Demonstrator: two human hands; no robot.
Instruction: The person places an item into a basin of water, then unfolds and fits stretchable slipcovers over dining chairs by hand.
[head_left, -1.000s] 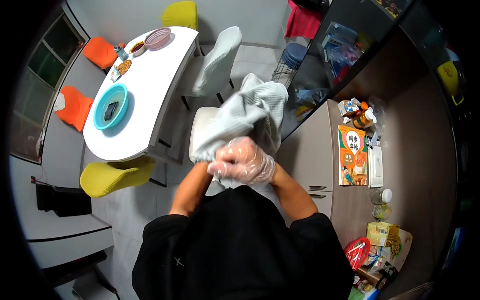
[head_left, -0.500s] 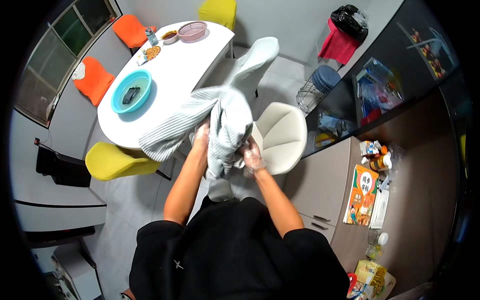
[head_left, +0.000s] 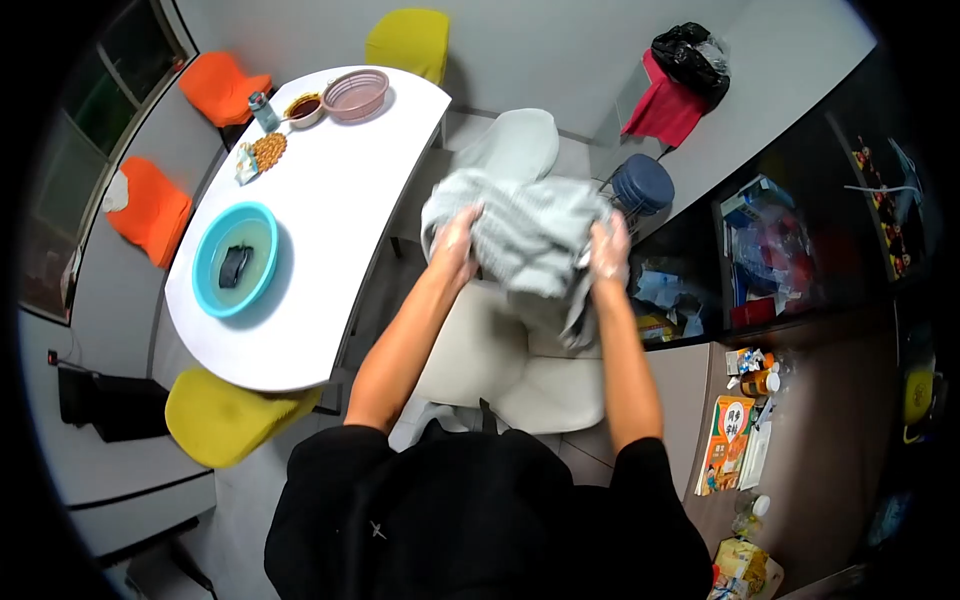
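A light grey ribbed cloth [head_left: 530, 230], bunched and a little blurred, hangs between my two hands above a cream chair [head_left: 480, 350]. My left hand [head_left: 455, 245] is closed on its left side, and my right hand [head_left: 608, 252] grips its right side. Thin clear plastic gloves cover my hands. Folds of the cloth hang lowest near my right hand. Behind the cloth stands a chair with a pale grey cover [head_left: 515, 145].
The white table [head_left: 320, 220] at left bears a blue basin [head_left: 200, 265] with a dark item in water, a pink basket [head_left: 356, 94] and a bowl [head_left: 304, 108]. Yellow and orange chairs surround it. At right is a cabinet [head_left: 690, 400] with a workbook [head_left: 724, 445].
The cloth has moved forward and to the right and is spread wider. My hands are farther apart and the arms more outstretched. The view has shifted, with the cream chair now nearer my body.
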